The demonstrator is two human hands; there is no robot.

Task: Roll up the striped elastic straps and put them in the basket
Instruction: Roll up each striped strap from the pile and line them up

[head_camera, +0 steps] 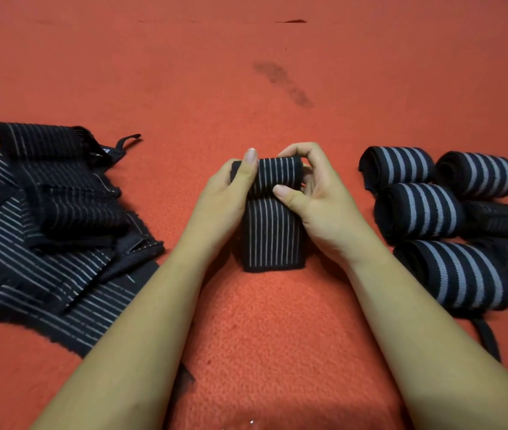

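A black elastic strap with thin white stripes [273, 234] lies in the middle of the red carpet, its far end wound into a roll. My left hand [228, 197] grips the roll's left end, thumb on top. My right hand [315, 193] grips the right end, thumb pressed on the front of the roll and fingers curled over it. The flat tail of the strap runs toward me between my wrists. No basket is in view.
A heap of unrolled striped straps [44, 225] covers the carpet at the left. Several rolled straps [451, 212] lie in a cluster at the right, one with a loose tail near my right forearm. A dark smudge [283, 83] marks the carpet farther away.
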